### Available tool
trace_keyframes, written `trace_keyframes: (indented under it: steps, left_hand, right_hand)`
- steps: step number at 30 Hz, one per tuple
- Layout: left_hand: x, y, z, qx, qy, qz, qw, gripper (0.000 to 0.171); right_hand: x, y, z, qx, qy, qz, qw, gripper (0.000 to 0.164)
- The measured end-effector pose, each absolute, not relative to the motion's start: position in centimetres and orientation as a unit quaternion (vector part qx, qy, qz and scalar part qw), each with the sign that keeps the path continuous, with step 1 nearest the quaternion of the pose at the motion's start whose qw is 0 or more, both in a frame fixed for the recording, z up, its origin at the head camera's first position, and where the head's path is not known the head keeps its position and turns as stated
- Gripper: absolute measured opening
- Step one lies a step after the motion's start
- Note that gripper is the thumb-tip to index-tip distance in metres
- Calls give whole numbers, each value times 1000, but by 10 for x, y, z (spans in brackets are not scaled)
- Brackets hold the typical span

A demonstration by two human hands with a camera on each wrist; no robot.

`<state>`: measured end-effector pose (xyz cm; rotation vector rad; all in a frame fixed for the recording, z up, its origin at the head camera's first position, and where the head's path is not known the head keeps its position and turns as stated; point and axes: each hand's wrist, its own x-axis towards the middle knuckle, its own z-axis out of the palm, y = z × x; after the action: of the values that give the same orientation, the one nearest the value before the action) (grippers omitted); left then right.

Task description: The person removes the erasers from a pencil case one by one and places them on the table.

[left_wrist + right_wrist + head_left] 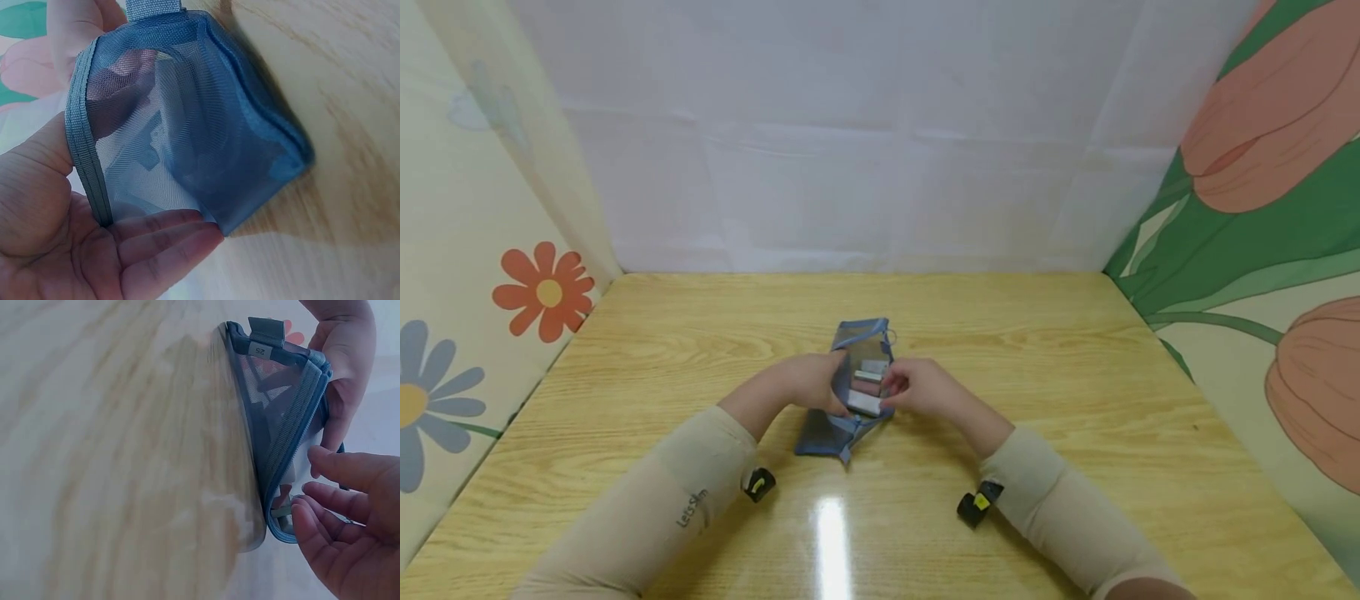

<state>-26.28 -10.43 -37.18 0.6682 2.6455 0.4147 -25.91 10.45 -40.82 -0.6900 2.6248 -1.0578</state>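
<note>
A blue mesh zip pouch (826,437) lies on the table with its zipper side open. My left hand (815,382) holds its left side; in the left wrist view the thumb is at the zipper band (80,134) and the straightened fingers lie along the mesh. Inside are several small block-shaped items, among them a white block (864,404) nearest me and a pinkish one (867,387) behind it. At the opening's right side is my right hand (919,386), fingers loosely bent by the pouch's rim (282,537). A gap shows between its thumb and forefinger.
The wooden table (1037,350) extends around the pouch. A white cloth (865,167) hangs at the back, with flower-printed cloths (1247,275) at the sides. Black wrist devices (979,504) sit on both of the person's sleeves. A ring pull (892,337) hangs at the pouch's far corner.
</note>
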Motion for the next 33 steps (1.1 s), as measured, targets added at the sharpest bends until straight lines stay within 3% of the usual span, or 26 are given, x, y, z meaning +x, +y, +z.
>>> trace_keyframes:
  steps: [10, 33]
  left_hand:
    - [-261, -103, -371, 236, 942, 146, 190, 104]
    - [-267, -101, -376, 239, 939, 150, 199, 101]
  right_hand:
    - [-259, 97, -411, -233, 904, -327, 147, 18]
    - [-259, 94, -413, -231, 914, -307, 129, 16]
